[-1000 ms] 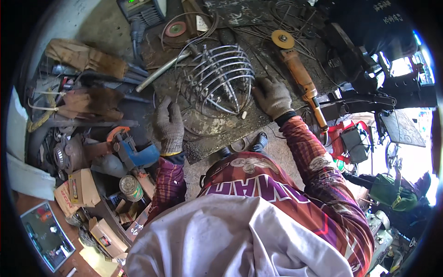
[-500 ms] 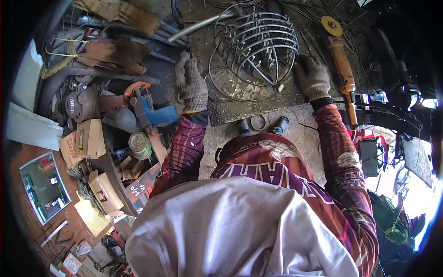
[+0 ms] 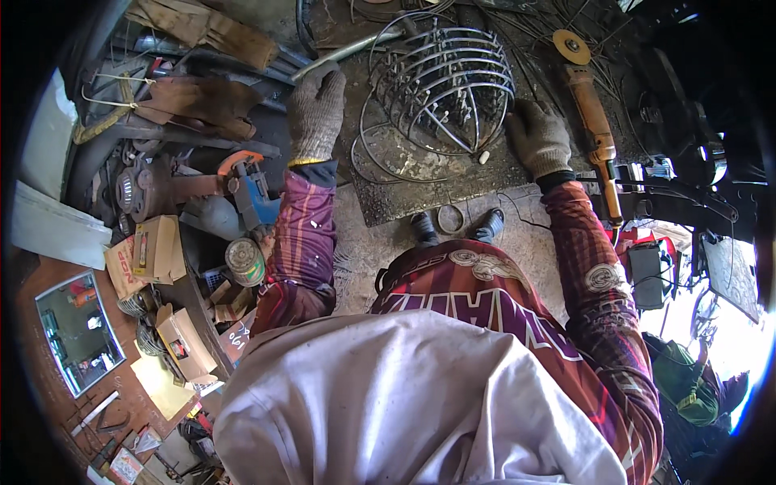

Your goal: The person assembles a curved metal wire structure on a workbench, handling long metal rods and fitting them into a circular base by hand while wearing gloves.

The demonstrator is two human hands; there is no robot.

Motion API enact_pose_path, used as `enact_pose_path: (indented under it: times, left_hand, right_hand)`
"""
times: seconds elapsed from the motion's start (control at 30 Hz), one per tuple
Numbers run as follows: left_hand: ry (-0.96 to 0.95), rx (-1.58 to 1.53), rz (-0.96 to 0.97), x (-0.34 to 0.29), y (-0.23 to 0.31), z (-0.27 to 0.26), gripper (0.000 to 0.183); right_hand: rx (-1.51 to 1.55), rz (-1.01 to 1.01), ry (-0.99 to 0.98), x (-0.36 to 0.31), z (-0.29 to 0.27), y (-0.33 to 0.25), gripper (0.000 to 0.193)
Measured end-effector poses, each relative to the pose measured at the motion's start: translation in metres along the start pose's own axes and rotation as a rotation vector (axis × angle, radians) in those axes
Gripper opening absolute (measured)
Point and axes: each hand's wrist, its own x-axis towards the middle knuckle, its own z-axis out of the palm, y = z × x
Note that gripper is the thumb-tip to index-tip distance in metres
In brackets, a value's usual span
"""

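My left hand [image 3: 315, 117], in a grey knit glove, reaches forward to the near end of a hammer's metal handle [image 3: 356, 48]. Its fingertips overlap the handle; whether they close round it is not plain. On the dark worktop [image 3: 396, 198] lies a rounded cage of bent metal rods [image 3: 461, 81], its curved bars meeting at a point toward me. My gloved right hand [image 3: 540, 139] rests on the worktop against the cage's right side, thumb apart from the fingers. A small white piece [image 3: 483, 158] lies by the cage's tip.
An orange angle grinder [image 3: 594, 113] with a yellowish disc lies right of my right hand. Thin loose rods are strewn at the back. At left stand a blue vise [image 3: 255, 198], a round can [image 3: 244, 260], cardboard boxes [image 3: 162, 250] and brown wooden pieces [image 3: 202, 105].
My left hand has moved forward and slightly left, up to the hammer handle. The right hand stays beside the cage; the worktop things appear slightly shifted left in view.
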Motion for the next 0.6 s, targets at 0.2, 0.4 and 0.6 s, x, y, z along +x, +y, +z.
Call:
enact_pose_path:
  times: [0.2, 0.4, 0.6]
  left_hand:
    - [-0.016, 0.11, 0.192, -0.017, 0.011, 0.02, 0.028]
    - [0.032, 0.04, 0.285, -0.086, 0.058, 0.023, 0.023]
    - [-0.272, 0.046, 0.537, -0.146, 0.088, 0.034, 0.021]
  right_hand:
    - [0.025, -0.009, 0.053, -0.003, 0.005, 0.004, 0.043]
    - [0.082, 0.013, 0.038, -0.005, -0.008, -0.003, 0.039]
    - [0.092, -0.003, -0.034, -0.005, -0.013, -0.004, 0.041]
